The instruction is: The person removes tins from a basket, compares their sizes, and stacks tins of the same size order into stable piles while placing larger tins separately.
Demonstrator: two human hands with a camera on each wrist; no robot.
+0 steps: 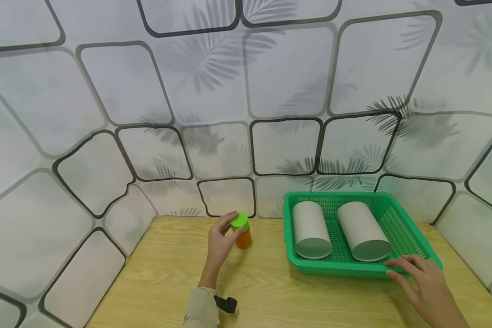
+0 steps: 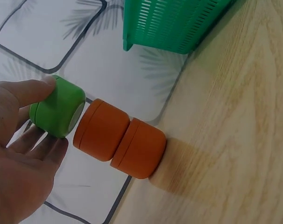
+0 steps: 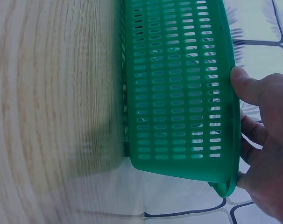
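Your left hand (image 1: 220, 239) pinches the green cup (image 2: 57, 107), thumb on one side and fingers on the other. From the middle of that hand the cup sits at about 2 o'clock, right at your fingertips. Below it is the upper orange cup (image 2: 102, 129), at 3 o'clock from the same hand; in the left wrist view a narrow gap shows between green and orange, and the green cup's pale underside is partly visible, slightly tilted. The upper orange cup rests on the lower orange cup (image 2: 139, 149), which stands upright on the wooden table (image 1: 168, 273).

Your right hand (image 1: 426, 282) grips the near rim of the green basket (image 1: 344, 269) close to its right corner, thumb outside and fingers over the inner side. That part of the rim lies at 10 o'clock from your palm. The basket is at 3 o'clock from the orange cups, well apart from them.

Inside the basket lie two white cylinders, side by side but apart: the right cylinder (image 1: 361, 225) and the left cylinder (image 1: 309, 223), both toward 10 o'clock from your right hand. A black strap (image 1: 227, 304) crosses your left sleeve (image 1: 201, 307), at 6 o'clock from that hand.
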